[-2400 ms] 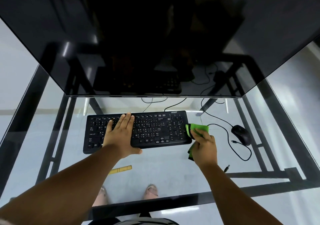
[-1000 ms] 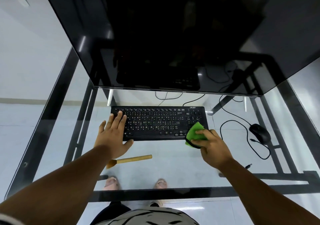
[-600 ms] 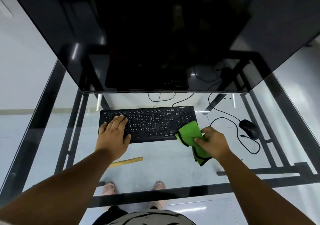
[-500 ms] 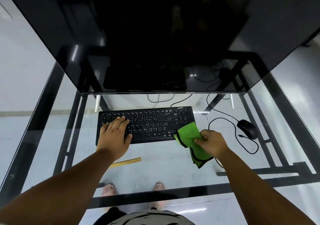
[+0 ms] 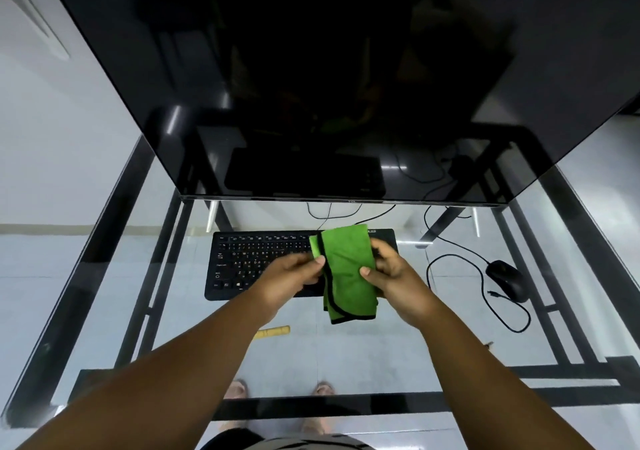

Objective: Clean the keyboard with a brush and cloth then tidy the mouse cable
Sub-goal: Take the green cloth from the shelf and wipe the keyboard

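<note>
A black keyboard point(image 5: 249, 259) lies on the glass desk under the monitor. Above its right half I hold a green cloth point(image 5: 349, 276) with black edging, spread between both hands. My left hand point(image 5: 294, 273) pinches the cloth's left edge, and my right hand point(image 5: 391, 273) grips its right edge with the thumb on top. The cloth hides the keyboard's right part. A black mouse point(image 5: 507, 279) sits to the right, its cable point(image 5: 485, 297) looping loosely over the glass. The brush's yellow handle point(image 5: 273, 331) shows beside my left forearm, which covers the bristles.
A large dark monitor point(image 5: 329, 85) overhangs the back of the glass desk point(image 5: 363, 352). Black frame bars run under the glass at left, right and front. Other cables point(image 5: 329, 212) trail behind the keyboard. My feet show through the glass.
My left hand left the keyboard's keys and took the cloth's left edge. The right hand raised the cloth over the keyboard's right half, where it now hangs spread between both hands.
</note>
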Demonstrator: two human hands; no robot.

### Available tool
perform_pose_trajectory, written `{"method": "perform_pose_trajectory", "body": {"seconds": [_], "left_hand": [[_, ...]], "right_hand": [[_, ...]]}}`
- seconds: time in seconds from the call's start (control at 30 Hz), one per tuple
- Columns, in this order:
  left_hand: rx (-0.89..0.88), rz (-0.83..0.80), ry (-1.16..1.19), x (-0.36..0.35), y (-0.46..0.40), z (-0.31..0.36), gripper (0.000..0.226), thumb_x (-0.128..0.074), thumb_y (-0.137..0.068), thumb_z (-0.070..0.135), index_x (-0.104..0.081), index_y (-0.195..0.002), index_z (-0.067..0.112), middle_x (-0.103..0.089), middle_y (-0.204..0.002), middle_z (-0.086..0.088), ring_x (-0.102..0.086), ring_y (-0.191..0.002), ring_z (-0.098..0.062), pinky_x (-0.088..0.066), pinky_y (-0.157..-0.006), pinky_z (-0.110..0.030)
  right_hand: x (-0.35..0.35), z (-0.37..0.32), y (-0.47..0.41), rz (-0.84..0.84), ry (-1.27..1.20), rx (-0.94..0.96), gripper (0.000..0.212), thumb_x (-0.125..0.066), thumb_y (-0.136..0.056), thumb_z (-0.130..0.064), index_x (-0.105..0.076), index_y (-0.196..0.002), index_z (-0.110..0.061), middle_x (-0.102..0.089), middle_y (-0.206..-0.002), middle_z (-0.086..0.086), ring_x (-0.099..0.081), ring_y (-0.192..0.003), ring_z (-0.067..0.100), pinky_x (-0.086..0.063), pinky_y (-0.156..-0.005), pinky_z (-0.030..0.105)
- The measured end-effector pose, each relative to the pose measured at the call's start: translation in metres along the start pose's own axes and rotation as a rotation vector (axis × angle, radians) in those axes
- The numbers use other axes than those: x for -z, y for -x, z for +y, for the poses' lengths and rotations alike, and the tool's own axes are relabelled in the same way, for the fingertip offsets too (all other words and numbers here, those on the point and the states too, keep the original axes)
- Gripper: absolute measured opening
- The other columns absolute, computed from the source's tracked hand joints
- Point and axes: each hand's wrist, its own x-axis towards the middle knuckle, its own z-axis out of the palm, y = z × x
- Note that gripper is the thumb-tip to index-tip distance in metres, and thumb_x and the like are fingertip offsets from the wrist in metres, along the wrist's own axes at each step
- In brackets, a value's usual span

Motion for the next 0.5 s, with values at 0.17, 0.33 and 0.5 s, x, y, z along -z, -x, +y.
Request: {"method": "perform_pose_trajectory", "body": {"seconds": [0.17, 0.33, 0.5], "left_hand": [[-0.032, 0.0, 0.132, 0.019, 0.013, 0.003, 0.023, -0.069, -0.087, 0.019, -0.071, -0.109, 0.011, -0.075, -0.104, -0.001, -0.071, -0.09, -0.009, -0.051, -0.068, -0.016], [-0.062, 0.123, 0.229, 0.061, 0.027, -0.002, 0.022, -0.067, -0.088, 0.011, -0.071, -0.108, 0.002, -0.074, -0.104, -0.01, -0.07, -0.1, -0.021, -0.053, -0.084, -0.028], [-0.02, 0.216, 0.333, 0.107, 0.04, -0.012, 0.023, -0.061, -0.093, 0.012, -0.065, -0.114, 0.005, -0.071, -0.111, -0.016, -0.066, -0.107, -0.033, -0.052, -0.094, -0.05]], "right_hand": [[-0.036, -0.011, -0.011, -0.035, -0.02, -0.002, 0.048, -0.056, -0.093, 0.003, -0.05, -0.132, -0.025, -0.071, -0.108, 0.009, -0.069, -0.098, 0.024, -0.056, -0.073, 0.036], [-0.082, -0.008, -0.018, -0.023, -0.029, -0.084, 0.029, -0.056, -0.096, -0.006, -0.059, -0.12, -0.021, -0.065, -0.095, 0.011, -0.068, -0.081, 0.024, -0.058, -0.068, 0.04], [-0.126, 0.014, -0.022, 0.039, 0.198, -0.165, 0.025, -0.048, -0.096, -0.001, -0.06, -0.108, -0.019, -0.066, -0.091, 0.01, -0.06, -0.065, 0.018, -0.053, -0.065, 0.033]]}}
